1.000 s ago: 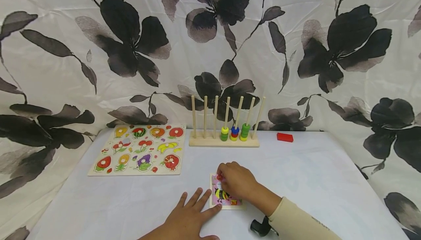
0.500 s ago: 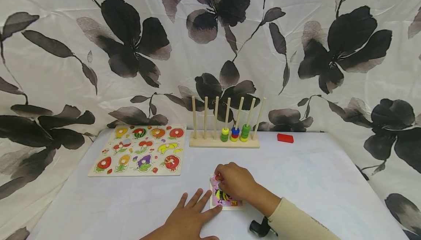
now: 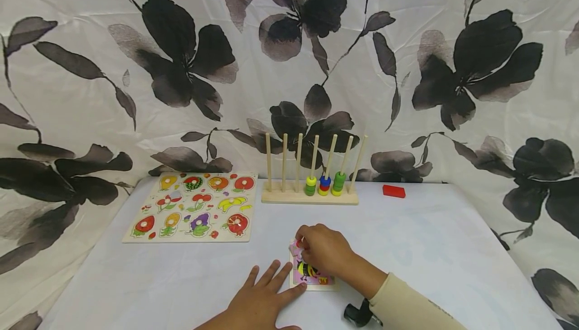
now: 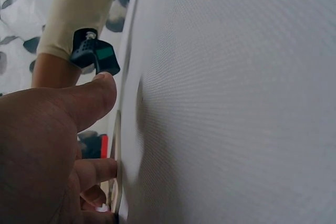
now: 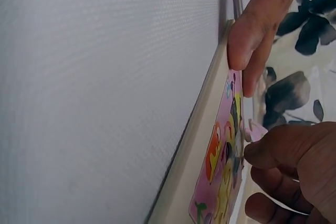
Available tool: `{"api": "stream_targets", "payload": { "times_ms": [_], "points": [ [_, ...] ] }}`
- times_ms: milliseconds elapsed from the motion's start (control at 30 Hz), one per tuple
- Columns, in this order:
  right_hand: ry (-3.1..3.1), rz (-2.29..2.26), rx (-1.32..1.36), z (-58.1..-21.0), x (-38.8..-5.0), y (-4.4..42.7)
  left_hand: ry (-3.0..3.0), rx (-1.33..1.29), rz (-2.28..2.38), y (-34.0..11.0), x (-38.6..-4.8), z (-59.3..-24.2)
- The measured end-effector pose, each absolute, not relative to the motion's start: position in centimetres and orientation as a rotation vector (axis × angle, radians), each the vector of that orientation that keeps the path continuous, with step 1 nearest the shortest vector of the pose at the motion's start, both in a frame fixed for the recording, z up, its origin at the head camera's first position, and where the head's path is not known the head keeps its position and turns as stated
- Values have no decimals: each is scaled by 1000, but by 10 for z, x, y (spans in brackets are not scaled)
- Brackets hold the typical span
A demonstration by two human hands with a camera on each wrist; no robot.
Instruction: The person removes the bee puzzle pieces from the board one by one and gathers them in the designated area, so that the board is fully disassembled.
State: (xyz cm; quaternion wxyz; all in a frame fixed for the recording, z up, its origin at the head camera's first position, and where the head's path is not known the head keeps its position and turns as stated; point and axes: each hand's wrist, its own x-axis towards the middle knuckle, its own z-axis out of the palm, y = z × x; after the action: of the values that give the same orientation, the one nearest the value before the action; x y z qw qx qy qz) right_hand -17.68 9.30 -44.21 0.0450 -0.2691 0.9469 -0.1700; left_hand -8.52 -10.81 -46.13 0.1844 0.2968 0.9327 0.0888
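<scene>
Pinching a pink piece [image 5: 255,131], your right hand [image 3: 324,249] is nearer the far-left corner of the bee puzzle [image 3: 307,270], which seemingly lies lengthwise away from you on the worktop [image 3: 429,249], your spread left hand [image 3: 260,294] thumbing its near-left edge.

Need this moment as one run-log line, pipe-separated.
right hand: pinches pink puzzle piece | left hand: spread, touching bee puzzle | pink puzzle piece: not seated | behind: peg rack, fruit board
</scene>
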Motion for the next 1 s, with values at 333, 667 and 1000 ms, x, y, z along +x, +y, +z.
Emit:
{"api": "stream_targets", "payload": {
  "times_ms": [333,667,1000],
  "points": [
    [2930,-550,-785,-440,-175,106,2632,825,264,-107,-84,-459],
    [2936,-589,-689,-443,-177,127,2631,812,258,-107,-84,-458],
    [2947,-593,-596,-446,-176,145,2624,783,244,-105,-83,-458]
  ]
}}
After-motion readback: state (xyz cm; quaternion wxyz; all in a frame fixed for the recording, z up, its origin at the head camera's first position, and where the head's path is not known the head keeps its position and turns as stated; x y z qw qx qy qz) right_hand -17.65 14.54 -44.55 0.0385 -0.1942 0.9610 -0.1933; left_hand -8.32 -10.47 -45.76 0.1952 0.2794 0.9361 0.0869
